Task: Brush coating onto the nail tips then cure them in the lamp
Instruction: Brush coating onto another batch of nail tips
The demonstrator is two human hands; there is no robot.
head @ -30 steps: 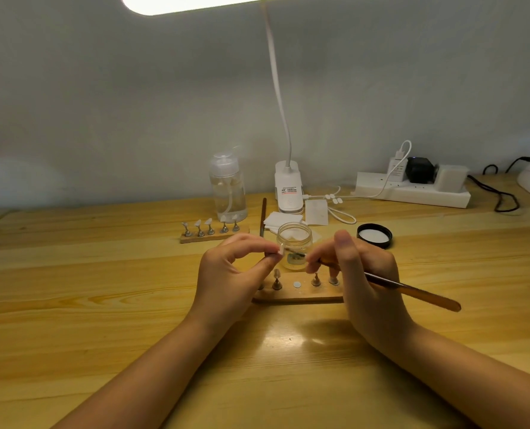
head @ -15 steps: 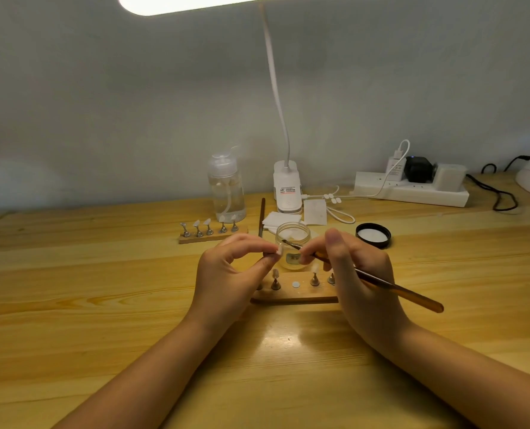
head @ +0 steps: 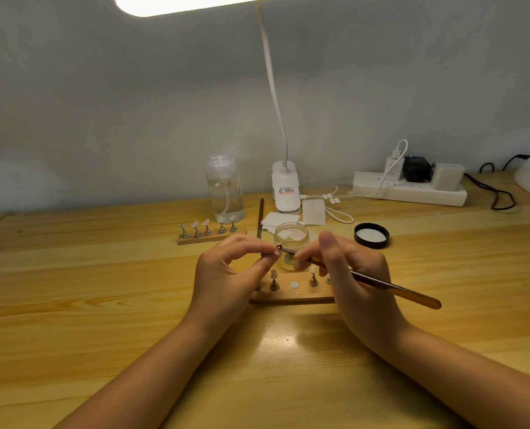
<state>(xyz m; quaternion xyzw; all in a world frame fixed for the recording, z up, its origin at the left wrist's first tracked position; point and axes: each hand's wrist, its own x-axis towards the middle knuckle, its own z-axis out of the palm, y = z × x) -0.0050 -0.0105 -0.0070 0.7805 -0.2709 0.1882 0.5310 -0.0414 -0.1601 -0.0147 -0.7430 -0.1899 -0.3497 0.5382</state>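
The coating step looks under way. The left hand (head: 229, 274) pinches a small nail tip (head: 276, 249) between thumb and forefinger, above the near wooden stand (head: 291, 294). The right hand (head: 353, 274) grips a slim brown-handled brush (head: 381, 284) like a pen, bristles touching the tip. Next, I'd guess, comes an even stroke, then reseating it on the stand's empty spot.

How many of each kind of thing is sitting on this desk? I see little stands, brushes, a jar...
Wooden stand strips: 2 (back strip, near strip)
Brushes: 2 (one in the right hand at, one lying at)
Glass jar: 1
Black lid: 1
Pump bottle: 1
Power strip: 1
Total: 8
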